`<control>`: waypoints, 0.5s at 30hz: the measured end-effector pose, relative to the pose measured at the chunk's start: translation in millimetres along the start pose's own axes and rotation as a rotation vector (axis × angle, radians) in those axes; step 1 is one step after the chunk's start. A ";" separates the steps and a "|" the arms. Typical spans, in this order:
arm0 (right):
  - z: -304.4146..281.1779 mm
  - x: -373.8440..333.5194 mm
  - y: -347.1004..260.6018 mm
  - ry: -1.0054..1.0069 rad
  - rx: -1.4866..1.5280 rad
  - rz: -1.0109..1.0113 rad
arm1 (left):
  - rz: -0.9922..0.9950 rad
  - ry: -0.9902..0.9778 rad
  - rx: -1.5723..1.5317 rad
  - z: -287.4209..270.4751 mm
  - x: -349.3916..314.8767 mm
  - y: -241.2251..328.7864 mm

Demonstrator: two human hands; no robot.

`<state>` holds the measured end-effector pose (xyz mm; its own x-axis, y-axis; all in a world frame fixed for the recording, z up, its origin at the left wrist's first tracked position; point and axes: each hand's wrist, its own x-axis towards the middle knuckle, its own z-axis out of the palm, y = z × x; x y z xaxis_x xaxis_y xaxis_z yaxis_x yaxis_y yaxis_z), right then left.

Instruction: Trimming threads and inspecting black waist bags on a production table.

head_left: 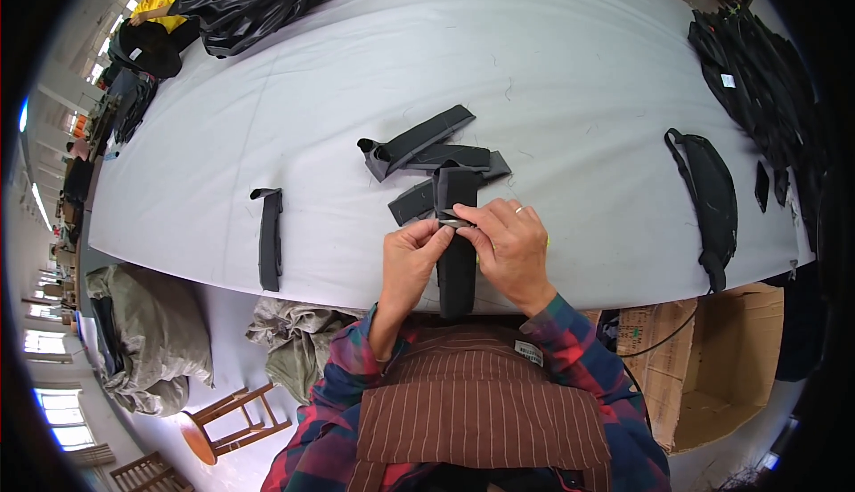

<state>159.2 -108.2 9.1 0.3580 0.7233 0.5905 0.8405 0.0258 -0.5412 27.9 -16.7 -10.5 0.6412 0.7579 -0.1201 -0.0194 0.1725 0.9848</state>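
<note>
Two hands busy: left hand (410,256) pinched black fabric strip (457,278) mid-length, right hand (514,247) gripped small metal tool (456,221) there. Strip sat at white table's (588,136) near edge, far end overlapping strip pile (432,140).

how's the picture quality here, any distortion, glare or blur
Head view: fisheye bows the table edge, corners black; head view: lower-left window blown out white; head view: sheen on the top-left black pile; head view: left hand and right hand fairly sharp.
</note>
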 end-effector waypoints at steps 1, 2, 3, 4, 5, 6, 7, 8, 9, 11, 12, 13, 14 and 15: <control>1.3 1.1 -0.8 0.012 -0.027 -0.012 | 0.026 -0.009 0.027 -0.2 0.3 -0.7; 0.7 0.6 -0.3 0.020 -0.034 -0.004 | 0.024 -0.023 0.030 2.1 1.1 -1.0; -0.5 0.3 0.3 0.044 -0.052 -0.007 | 0.029 -0.016 0.074 4.6 2.2 -0.7; -2.2 0.1 0.7 0.072 -0.074 -0.007 | 0.035 -0.015 0.118 7.8 3.2 0.0; -5.2 -1.4 3.6 0.063 -0.083 -0.008 | 0.033 -0.014 0.196 12.6 3.7 4.9; -9.1 -3.0 6.5 0.063 -0.115 0.004 | 0.036 -0.040 0.267 15.9 4.0 11.2; -10.6 -5.1 8.9 0.093 -0.085 0.007 | 0.027 -0.050 0.304 17.4 5.5 10.1; -9.1 -6.2 13.1 0.119 -0.022 -0.004 | 0.020 -0.056 0.305 22.2 2.0 18.6; -5.5 -5.1 12.3 0.137 0.035 0.027 | -0.021 -0.025 0.265 16.5 0.0 17.6; 4.0 1.6 15.0 0.232 0.243 0.138 | -0.027 0.007 0.136 7.7 -1.4 13.6; 2.9 1.7 18.4 0.272 0.279 0.199 | -0.022 -0.060 0.117 2.4 -1.5 7.5; -2.9 0.6 22.2 0.310 0.326 0.261 | -0.015 -0.113 0.103 5.3 3.0 4.0; -9.7 -0.2 19.4 0.330 0.356 0.282 | -0.012 -0.145 0.107 11.3 3.0 7.5; -14.9 -0.6 16.7 0.342 0.394 0.301 | 0.008 -0.190 0.084 17.7 0.6 10.1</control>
<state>179.1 -118.5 8.7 0.7224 0.4767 0.5009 0.4916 0.1553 -0.8569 41.6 -25.6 1.6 0.7744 0.6256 -0.0943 0.0342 0.1075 0.9936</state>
